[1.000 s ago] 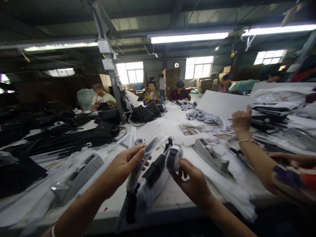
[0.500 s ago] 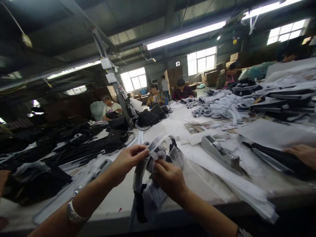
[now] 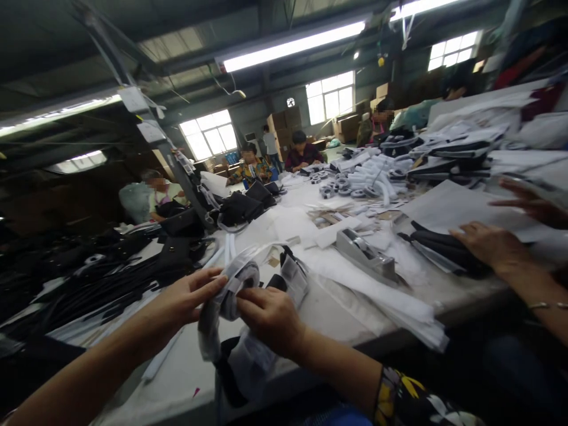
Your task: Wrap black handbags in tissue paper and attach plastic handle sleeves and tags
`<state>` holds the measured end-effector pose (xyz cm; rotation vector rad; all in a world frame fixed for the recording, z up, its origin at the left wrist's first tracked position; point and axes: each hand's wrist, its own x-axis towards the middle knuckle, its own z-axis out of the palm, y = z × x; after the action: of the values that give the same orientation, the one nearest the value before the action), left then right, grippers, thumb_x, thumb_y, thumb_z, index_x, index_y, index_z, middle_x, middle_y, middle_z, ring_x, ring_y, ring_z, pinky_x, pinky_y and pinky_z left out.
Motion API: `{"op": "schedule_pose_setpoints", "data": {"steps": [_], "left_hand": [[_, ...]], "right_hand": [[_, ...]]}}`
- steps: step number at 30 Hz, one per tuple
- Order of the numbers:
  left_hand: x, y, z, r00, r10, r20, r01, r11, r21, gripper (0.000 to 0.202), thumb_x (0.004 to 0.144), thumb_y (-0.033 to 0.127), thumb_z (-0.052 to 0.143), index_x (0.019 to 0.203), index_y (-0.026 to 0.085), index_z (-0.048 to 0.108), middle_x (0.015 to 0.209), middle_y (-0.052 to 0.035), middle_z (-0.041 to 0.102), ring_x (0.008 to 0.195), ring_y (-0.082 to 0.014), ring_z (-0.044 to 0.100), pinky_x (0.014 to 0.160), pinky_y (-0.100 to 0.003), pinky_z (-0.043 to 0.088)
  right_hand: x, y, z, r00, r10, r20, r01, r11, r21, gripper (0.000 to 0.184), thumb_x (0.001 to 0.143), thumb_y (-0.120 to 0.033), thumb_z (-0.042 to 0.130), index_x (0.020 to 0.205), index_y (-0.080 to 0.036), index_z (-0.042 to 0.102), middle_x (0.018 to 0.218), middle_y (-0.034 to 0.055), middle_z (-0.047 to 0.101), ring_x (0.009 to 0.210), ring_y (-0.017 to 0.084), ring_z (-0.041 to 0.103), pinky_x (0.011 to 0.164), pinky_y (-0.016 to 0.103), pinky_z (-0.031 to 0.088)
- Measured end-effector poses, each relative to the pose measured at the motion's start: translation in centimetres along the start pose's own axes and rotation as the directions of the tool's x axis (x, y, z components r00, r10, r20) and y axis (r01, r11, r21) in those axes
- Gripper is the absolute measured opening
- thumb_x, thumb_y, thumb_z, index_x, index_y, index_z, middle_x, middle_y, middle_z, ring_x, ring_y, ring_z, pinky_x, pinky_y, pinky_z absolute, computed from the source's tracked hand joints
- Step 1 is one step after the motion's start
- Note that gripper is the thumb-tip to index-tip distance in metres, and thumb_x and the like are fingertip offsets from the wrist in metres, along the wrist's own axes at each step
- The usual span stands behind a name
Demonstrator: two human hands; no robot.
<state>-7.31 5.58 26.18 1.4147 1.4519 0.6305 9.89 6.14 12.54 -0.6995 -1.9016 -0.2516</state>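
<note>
In front of me, a looped bag strap (image 3: 209, 334) in pale, clear wrapping stands at the table edge, with black parts showing at its ends. My left hand (image 3: 189, 296) is closed on the loop's upper left side, the fingertips pressed to the wrapping. My right hand (image 3: 270, 319) is closed at the loop's middle, pinching beside a grey-white coiled part (image 3: 246, 275). Its fingers hide part of the coil. Wrapped black and white material (image 3: 295, 275) lies right behind my right hand.
A grey tape dispenser (image 3: 364, 254) sits to the right, near long white foam strips (image 3: 386, 296). Black bags (image 3: 244, 207) and straps pile up on the left. A co-worker's hand (image 3: 492, 245) rests on black pieces at right. White rolls (image 3: 368, 177) are heaped behind.
The view has turned right, so everything sits further left. Both my hands keep hold of the wrapped strap, and more of the coil shows. The co-worker's second hand has come into view.
</note>
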Motion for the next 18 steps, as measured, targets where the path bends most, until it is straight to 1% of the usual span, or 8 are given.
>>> {"op": "schedule_pose_setpoints", "data": {"steps": [3,5,8,11,13,15,17,18], "left_hand": [[0.5,-0.3,-0.7,0.995,-0.049,0.088,0.039,0.993,0.115,0.056,0.074,0.066,0.07,0.106,0.021,0.072,0.093,-0.008,0.072,0.095,-0.029,0.065,0.072,-0.032,0.051],[0.6,-0.3,-0.6,0.995,-0.018,0.102,0.006,0.993,0.116,0.056,0.074,0.068,0.069,0.103,0.02,0.074,0.097,-0.0096,0.073,0.102,-0.0342,0.064,0.085,-0.04,0.052],[0.3,-0.5,0.2,0.997,0.056,0.051,-0.059,0.997,0.054,0.057,0.071,0.067,0.072,0.102,0.02,0.075,0.103,-0.0098,0.074,0.11,-0.0391,0.061,0.097,-0.047,0.048],[0.4,-1.3,1.2,0.994,0.077,-0.073,-0.08,0.996,-0.035,0.058,0.069,0.068,0.073,0.103,0.021,0.073,0.099,-0.0068,0.075,0.108,-0.0375,0.063,0.09,-0.043,0.053],[0.8,-2.0,1.4,0.987,0.054,-0.153,-0.073,0.99,-0.122,0.06,0.068,0.068,0.074,0.109,0.024,0.071,0.099,-0.004,0.075,0.107,-0.0333,0.065,0.081,-0.035,0.057],[1.6,-2.4,1.4,0.978,0.018,-0.206,-0.061,0.977,-0.205,0.068,0.064,0.068,0.078,0.115,0.025,0.068,0.1,-0.0028,0.075,0.104,-0.0301,0.067,0.074,-0.031,0.058],[2.5,-2.3,1.4,0.967,-0.009,-0.253,-0.065,0.957,-0.282,0.075,0.059,0.066,0.082,0.119,0.024,0.065,0.101,-0.0024,0.075,0.101,-0.0284,0.068,0.074,-0.03,0.059],[2.8,-2.1,1.5,0.96,-0.017,-0.281,-0.077,0.945,-0.319,0.077,0.058,0.064,0.084,0.121,0.025,0.064,0.101,-0.002,0.076,0.101,-0.0278,0.069,0.077,-0.03,0.059]], "right_hand": [[0.1,0.1,0.2,1.0,-0.014,0.006,0.014,1.0,-0.021,0.018,0.101,-0.02,0.046,0.105,-0.02,0.064,0.107,0.0024,0.074,0.084,0.014,0.068,0.067,0.03,0.045],[0.2,0.2,0.3,1.0,-0.027,-0.002,0.026,0.999,-0.037,0.018,0.101,-0.021,0.047,0.108,-0.02,0.064,0.114,0.0018,0.073,0.086,0.014,0.068,0.068,0.029,0.047],[0.0,0.6,0.0,0.999,-0.041,0.0,0.041,0.999,-0.034,0.021,0.101,-0.024,0.049,0.116,-0.02,0.063,0.118,0.0023,0.072,0.089,0.015,0.07,0.07,0.028,0.052],[-0.8,1.7,-1.7,0.998,-0.036,0.045,0.031,0.995,0.096,0.026,0.102,-0.031,0.049,0.12,-0.019,0.064,0.122,0.0037,0.071,0.097,0.012,0.07,0.08,0.022,0.056],[-1.7,3.6,-3.5,0.997,0.013,0.073,-0.028,0.979,0.2,0.027,0.102,-0.032,0.049,0.12,-0.019,0.064,0.122,0.0042,0.071,0.104,0.01,0.069,0.088,0.019,0.055],[-2.4,6.5,-5.6,0.989,0.115,0.089,-0.132,0.965,0.226,0.024,0.101,-0.029,0.052,0.118,-0.019,0.066,0.118,0.0052,0.072,0.106,0.01,0.068,0.093,0.02,0.054],[-2.7,10.7,-7.5,0.947,0.285,0.149,-0.302,0.947,0.108,0.021,0.098,-0.026,0.056,0.114,-0.019,0.069,0.115,0.0052,0.073,0.104,0.012,0.069,0.094,0.021,0.053],[-2.7,13.2,-8.3,0.901,0.391,0.188,-0.397,0.918,-0.006,0.02,0.097,-0.025,0.058,0.112,-0.02,0.071,0.113,0.0047,0.074,0.102,0.012,0.069,0.093,0.022,0.053]]}}
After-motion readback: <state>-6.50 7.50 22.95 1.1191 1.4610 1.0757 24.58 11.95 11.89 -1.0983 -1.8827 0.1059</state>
